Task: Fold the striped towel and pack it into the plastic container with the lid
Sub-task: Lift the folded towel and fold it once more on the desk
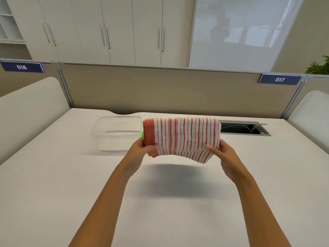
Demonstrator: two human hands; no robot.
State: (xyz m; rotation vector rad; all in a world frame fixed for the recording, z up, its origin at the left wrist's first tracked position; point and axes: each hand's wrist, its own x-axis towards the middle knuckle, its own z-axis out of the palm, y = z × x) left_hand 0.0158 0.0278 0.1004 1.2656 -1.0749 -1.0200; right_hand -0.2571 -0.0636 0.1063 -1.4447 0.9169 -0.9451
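A folded red-and-white striped towel (181, 138) hangs in the air above the white table (53, 184), casting a shadow below it. My left hand (142, 150) grips its near left corner, by the solid red band. My right hand (222, 152) grips its near right corner. A clear plastic container (115, 134) stands open on the table just left of the towel, with nothing visible inside it. A small green piece (142, 134) shows at the container's right edge, mostly hidden behind the towel. I cannot make out a lid.
A cable cutout with an open metal flap (245, 129) sits in the table behind the towel on the right. A beige partition (160, 90) bounds the far edge. White rounded dividers (26, 111) flank both sides.
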